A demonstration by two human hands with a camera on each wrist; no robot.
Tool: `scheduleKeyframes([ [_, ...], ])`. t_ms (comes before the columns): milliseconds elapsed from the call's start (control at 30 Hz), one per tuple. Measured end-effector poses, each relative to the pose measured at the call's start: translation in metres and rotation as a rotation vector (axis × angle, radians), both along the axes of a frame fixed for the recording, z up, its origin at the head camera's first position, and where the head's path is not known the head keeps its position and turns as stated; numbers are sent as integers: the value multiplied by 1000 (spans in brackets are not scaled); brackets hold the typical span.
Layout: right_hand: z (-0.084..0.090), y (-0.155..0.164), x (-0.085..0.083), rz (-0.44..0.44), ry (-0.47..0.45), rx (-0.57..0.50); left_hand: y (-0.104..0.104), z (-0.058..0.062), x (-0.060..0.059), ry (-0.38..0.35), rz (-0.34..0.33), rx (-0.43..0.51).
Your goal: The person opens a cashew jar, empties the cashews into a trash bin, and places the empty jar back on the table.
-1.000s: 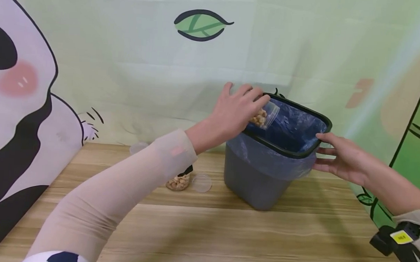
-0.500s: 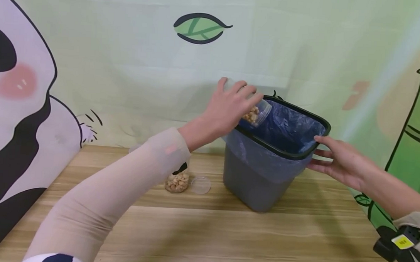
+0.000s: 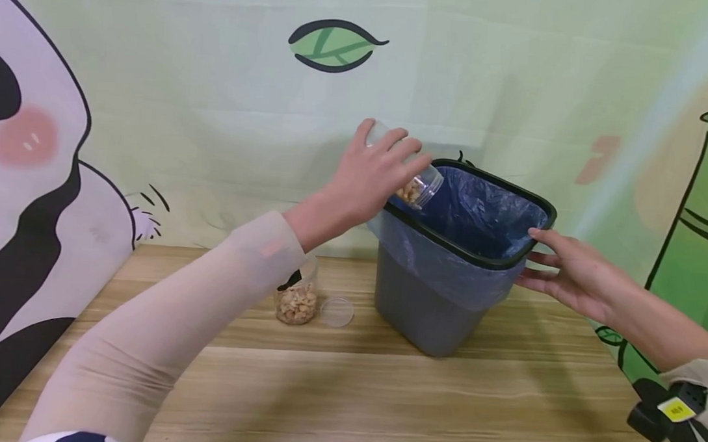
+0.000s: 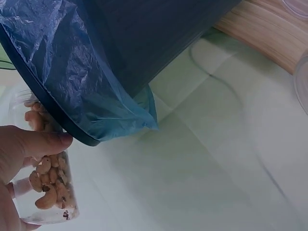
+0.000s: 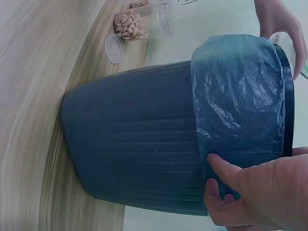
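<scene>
Gripping a clear jar of cashews (image 3: 416,187) with our left hand (image 3: 370,176), fingers curled round it, we've got it tipped mouth-down over the far-left rim of the grey bin (image 3: 439,302). Nuts sit near the jar's open end, right above the blue liner bag (image 3: 477,212). Our right hand (image 3: 563,270) rests on the bin's right side with fingers mostly straight, thumb on the black rim, and the bin is tilted. On the wooden table (image 3: 383,391) sits a second jar of cashews (image 3: 295,300) with a clear lid (image 3: 336,311) just beside it
</scene>
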State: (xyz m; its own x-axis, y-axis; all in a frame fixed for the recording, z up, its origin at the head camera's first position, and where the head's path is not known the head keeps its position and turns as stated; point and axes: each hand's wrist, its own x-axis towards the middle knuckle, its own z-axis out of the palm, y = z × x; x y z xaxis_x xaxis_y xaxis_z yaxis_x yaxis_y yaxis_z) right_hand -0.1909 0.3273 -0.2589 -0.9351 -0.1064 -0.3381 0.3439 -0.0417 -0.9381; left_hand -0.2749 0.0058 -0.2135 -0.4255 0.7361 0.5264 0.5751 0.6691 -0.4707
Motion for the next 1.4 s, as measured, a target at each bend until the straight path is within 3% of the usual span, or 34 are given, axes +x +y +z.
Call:
scheduleKeyframes([
  [367, 1, -1, -3, -6, 7, -14, 6, 6, 1, -8, 8, -31],
  [700, 0, 2, -3, -3, 8, -21, 9, 9, 2, 16, -5, -5],
  [1133, 0, -1, -1, 5, 11, -32, 8, 7, 2, 16, 8, -2],
  [1400, 0, 0, 1, 5, 4, -30, 7, 5, -1, 105, -17, -19],
])
